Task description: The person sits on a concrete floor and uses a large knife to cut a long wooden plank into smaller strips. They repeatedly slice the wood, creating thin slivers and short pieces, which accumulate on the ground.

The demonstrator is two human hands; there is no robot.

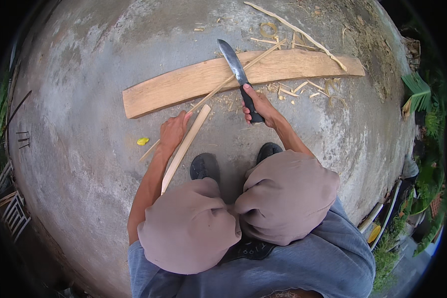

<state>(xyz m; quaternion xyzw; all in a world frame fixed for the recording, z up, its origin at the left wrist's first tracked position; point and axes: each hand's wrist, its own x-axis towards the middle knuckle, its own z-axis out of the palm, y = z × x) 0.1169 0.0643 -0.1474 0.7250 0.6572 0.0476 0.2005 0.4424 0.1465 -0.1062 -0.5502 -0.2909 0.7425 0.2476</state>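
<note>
My left hand (173, 131) is closed around a thin wooden strip (214, 91), which slants up to the right across a thick wooden board (303, 63) lying on the ground. In my right hand (261, 105) is a large knife, gripped by its black handle. Its broad dark blade (232, 60) points up and slightly left, over the board and against or just above the strip; I cannot tell whether they touch. A wider pale wooden slat (185, 146) lies alongside my left forearm, its lower end by my left knee.
Wood shavings and short offcuts (299, 87) lie scattered around the board. A long crooked stick (303, 33) rests partly on its right end. Beyond it is a coiled ring (268, 30). A yellow leaf (142, 141) lies on the concrete ground (84, 109). Green plants (422, 99) line the right edge.
</note>
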